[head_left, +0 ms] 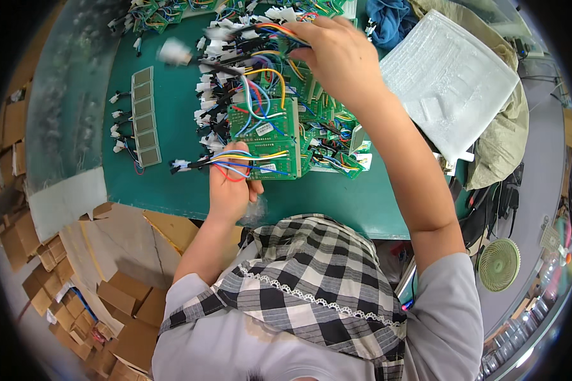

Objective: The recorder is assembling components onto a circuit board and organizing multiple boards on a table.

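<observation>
My left hand is closed on the near left edge of a green circuit board panel, thumb on top. Coloured wires run from the panel to black-sleeved ends with white plugs at its left. Above the far part of the panel, my right hand pinches a bundle of coloured wires. White plugs at the far end of these wires are smeared by motion. Another white plug is blurred in the air to the left. Beneath and beyond the panel lies a heap of wired green boards.
On the green table, a strip of joined rectangular panels with short wires lies at the left. More wired boards sit at the far edge. White foam sheeting and a blue cloth are at the right, beside a small green fan.
</observation>
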The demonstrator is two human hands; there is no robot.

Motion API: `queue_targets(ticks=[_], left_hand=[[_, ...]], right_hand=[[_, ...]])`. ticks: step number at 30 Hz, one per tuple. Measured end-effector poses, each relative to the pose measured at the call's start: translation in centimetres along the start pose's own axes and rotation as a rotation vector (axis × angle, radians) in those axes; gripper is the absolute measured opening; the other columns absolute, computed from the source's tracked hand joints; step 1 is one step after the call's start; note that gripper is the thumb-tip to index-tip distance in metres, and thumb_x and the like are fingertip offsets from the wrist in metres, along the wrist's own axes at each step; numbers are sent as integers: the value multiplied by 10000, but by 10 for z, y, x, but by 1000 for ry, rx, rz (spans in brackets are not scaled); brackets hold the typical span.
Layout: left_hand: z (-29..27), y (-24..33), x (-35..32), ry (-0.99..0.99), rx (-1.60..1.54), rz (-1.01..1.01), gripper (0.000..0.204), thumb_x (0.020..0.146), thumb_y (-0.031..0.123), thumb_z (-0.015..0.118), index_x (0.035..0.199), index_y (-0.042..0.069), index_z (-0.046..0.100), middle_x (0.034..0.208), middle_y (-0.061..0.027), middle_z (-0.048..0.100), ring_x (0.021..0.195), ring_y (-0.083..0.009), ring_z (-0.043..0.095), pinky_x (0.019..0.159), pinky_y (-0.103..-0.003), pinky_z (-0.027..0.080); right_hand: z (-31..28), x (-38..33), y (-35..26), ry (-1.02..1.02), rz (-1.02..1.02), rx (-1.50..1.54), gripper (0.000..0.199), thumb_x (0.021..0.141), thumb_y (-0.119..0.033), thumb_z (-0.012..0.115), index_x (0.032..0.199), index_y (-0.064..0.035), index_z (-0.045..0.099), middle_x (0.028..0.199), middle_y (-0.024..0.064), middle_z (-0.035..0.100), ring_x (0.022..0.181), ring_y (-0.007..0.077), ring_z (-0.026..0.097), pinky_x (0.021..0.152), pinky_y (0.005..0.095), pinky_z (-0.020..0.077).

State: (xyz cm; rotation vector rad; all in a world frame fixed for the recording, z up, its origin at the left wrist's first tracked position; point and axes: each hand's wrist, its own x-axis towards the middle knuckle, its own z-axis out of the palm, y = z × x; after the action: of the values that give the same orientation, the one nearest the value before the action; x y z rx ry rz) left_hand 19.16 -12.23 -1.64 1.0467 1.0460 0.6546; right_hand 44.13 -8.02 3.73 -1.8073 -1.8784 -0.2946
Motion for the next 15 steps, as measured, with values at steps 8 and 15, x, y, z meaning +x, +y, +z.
queue_targets(ticks=[8,15], left_hand=[[2,20,14,-2,166,315,301,1045,350,519,1130,66,572,760,-22,590,551,-89,587,453,-222,432],[34,41,67,-171,-142,8,126,1036,209,486,1098,127,558,749,8,557,514,-95,517,453,-250,409]], right_hand=[[-27,-29,-58,-286,196,622,461,754,-284,806,1132,-60,663,985,171,670,925,382,654,778,455,511],[-26,-8,-26,-102,266,265,327,866,-176,708,1157,-36,654,959,174,684,844,390,663,740,423,535]])
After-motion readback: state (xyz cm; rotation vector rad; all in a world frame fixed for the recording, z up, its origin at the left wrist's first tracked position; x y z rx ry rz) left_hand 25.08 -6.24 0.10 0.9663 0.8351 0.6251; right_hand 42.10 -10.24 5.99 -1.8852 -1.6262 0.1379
